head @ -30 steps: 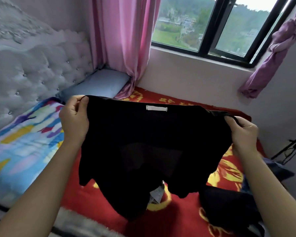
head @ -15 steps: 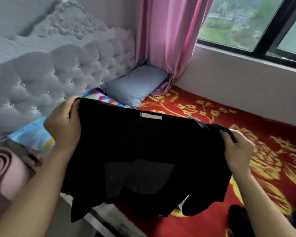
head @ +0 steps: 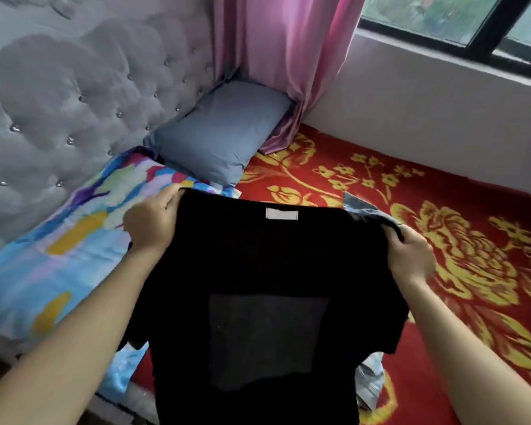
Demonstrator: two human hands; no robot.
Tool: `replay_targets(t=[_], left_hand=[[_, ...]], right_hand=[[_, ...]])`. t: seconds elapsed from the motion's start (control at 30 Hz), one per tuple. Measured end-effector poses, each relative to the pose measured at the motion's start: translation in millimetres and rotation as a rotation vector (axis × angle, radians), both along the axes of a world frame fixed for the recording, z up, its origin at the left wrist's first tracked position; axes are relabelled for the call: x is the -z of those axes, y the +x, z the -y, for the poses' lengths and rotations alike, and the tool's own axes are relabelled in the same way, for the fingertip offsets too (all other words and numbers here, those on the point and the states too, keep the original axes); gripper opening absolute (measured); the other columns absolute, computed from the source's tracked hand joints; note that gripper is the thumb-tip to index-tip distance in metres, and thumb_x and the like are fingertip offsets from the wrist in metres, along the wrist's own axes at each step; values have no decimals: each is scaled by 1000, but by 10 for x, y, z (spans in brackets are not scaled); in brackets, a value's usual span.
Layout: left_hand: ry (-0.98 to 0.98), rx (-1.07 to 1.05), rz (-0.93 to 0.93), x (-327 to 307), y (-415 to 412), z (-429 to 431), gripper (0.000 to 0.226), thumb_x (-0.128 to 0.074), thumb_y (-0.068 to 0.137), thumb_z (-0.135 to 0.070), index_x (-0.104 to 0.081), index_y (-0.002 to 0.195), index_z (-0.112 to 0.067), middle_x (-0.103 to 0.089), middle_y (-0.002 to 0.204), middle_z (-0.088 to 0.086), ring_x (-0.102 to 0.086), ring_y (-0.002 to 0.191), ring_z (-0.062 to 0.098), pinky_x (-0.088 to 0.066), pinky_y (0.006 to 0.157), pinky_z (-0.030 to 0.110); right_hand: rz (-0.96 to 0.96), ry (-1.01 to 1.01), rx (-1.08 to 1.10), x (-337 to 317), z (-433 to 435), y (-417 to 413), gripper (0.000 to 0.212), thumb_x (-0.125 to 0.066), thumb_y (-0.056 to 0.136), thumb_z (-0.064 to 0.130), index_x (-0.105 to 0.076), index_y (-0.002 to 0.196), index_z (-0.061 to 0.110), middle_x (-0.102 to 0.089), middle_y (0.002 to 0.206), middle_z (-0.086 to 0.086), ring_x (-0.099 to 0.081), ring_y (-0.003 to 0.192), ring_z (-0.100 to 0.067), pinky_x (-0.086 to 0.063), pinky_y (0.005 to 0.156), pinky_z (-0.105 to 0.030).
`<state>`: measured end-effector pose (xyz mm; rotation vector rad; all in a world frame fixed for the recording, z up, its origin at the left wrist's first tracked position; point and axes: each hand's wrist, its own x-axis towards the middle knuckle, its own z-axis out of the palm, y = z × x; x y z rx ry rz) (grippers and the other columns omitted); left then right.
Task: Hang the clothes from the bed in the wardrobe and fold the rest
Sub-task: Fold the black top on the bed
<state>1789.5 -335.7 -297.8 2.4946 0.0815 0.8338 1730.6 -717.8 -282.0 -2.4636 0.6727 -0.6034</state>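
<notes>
Black shirt (head: pixel 258 265) held up over bed (head: pixel 442 271); left hand (head: pixel 149 223) fingers clamped at 10 o'clock corner, right hand (head: pixel 411 256) fingers clamped at 2 o'clock corner.

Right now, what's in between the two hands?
In the head view, the black shirt stretches between the left hand and the right hand, each gripping one shoulder; its white label sits midway along the top edge.

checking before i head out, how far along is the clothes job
Done: nothing visibly; no hung or folded clothes are in view. In hand: the left hand and right hand grip a black shirt by its shoulders above the red blanket. Left: hang or fold it, then deal with the grey cloth lying there.
</notes>
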Motion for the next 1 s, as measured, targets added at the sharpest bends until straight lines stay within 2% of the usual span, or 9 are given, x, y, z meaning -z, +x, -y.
replay_targets(t=[0.07,0.17,0.23,0.37,0.53,0.63,0.8,0.93,1.0], left_hand=[[-72,27,-192,-51,775,138,33,-50,96,-29,-64,121,-13,-62,109,25,-57,99,42,-42,77,47],[-222,-31,-404,207,1489,197,56,-43,96,-44,-29,146,-23,-37,141,18,-34,128,37,-29,100,51],[-231,-80,-507,647,1448,150,68,-42,95,-49,-13,150,-23,-17,152,20,-18,138,37,-19,107,54],[35,-45,-950,1900,413,46,76,-42,94,-50,-1,151,-23,3,156,19,-2,142,37,-14,112,52],[111,-99,-1335,2921,-734,-78,76,-35,93,-57,4,150,-24,2,156,17,-4,142,36,-20,112,48],[132,-128,-1416,3155,-1093,-105,78,-36,93,-57,5,150,-24,0,156,16,-9,142,35,-21,112,45],[-15,-181,-1474,3325,-1460,-99,79,-45,94,-48,3,151,-22,-1,157,17,-12,140,38,-20,113,46],[-79,-226,-1356,3375,-1723,-67,76,-56,92,-33,-11,151,-17,-10,156,18,-19,138,41,-22,110,48],[-160,-237,-1249,3421,-1824,-51,74,-62,89,-18,-19,149,-10,-18,153,22,-23,137,41,-19,110,47]], right_hand=[[-153,69,94,-15,-1,628,34,-46,94,44,-62,103,16,-65,104,-16,-54,102,-34,-36,77,-36],[-312,214,64,262,59,1191,69,-58,88,47,-28,146,25,-45,140,-12,-30,132,-34,-28,104,-48],[-393,230,-15,633,12,1198,83,-65,85,40,-17,150,22,-37,147,-11,-28,136,-35,-29,106,-47],[-675,185,-50,1651,-300,453,78,-65,86,33,-23,148,14,-42,144,-14,-37,133,-33,-33,103,-40],[-1011,285,-7,2670,-578,-451,71,-56,91,40,-21,148,19,-39,145,-12,-36,132,-32,-37,103,-43],[-1085,254,-15,3002,-656,-757,73,-55,91,41,-17,150,20,-29,150,-14,-31,135,-32,-34,106,-43],[-1110,202,57,3275,-606,-1140,77,-59,90,37,-14,150,21,-19,153,-15,-26,137,-34,-33,105,-44],[-1141,87,-33,3384,-550,-1457,85,-59,90,35,-2,151,22,-5,157,-12,-31,134,-35,-37,101,-41],[-1135,145,-8,3418,-579,-1601,86,-60,90,29,0,151,24,-4,157,-12,-35,132,-36,-41,97,-40]])
